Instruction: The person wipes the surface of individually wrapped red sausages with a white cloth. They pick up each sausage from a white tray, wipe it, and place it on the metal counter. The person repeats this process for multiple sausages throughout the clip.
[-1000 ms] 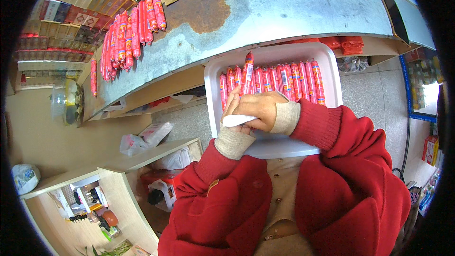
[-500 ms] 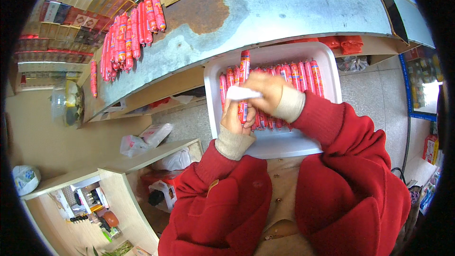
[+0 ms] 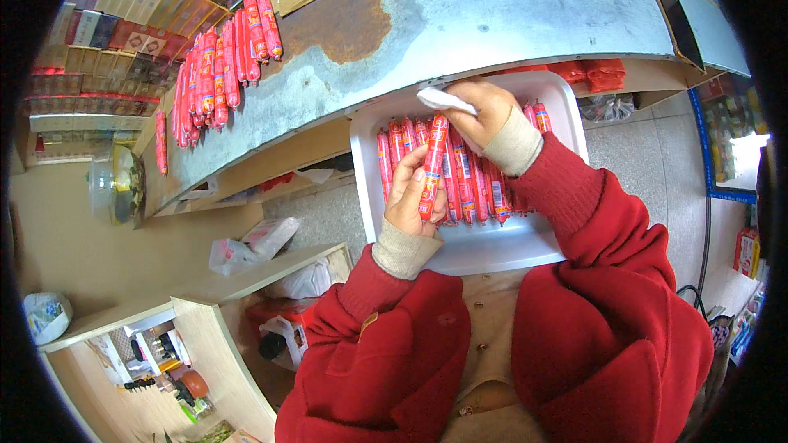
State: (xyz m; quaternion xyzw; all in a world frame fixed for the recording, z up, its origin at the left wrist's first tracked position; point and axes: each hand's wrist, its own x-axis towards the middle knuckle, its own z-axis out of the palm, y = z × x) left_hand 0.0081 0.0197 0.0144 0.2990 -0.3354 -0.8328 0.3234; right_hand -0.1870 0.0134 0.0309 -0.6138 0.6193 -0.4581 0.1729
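Observation:
A sausage in a red wrapper [image 3: 434,166] stands slantwise in my left hand [image 3: 408,203], whose fingers are wrapped round its lower half. Beyond it to the right, my right hand [image 3: 491,115] pinches a folded white cloth or tissue [image 3: 446,100], apart from the sausage's upper end. Both hands are over a white plastic tub [image 3: 501,253]. Many more red-wrapped sausages [image 3: 466,184] lie side by side in the tub, partly hidden under my hands and right cuff.
Behind the tub runs a worn metal counter [image 3: 492,20] with a heap of the same sausages [image 3: 220,78] at its left end. One single sausage [image 3: 161,141] lies at the corner. Small boxes [image 3: 123,0] fill the far left. A wooden shelf unit [image 3: 197,312] stands near left.
My right hand with the white cloth has moved away from the sausage, up and to the right. The sausage in my left hand sits lower and tilts more to the right.

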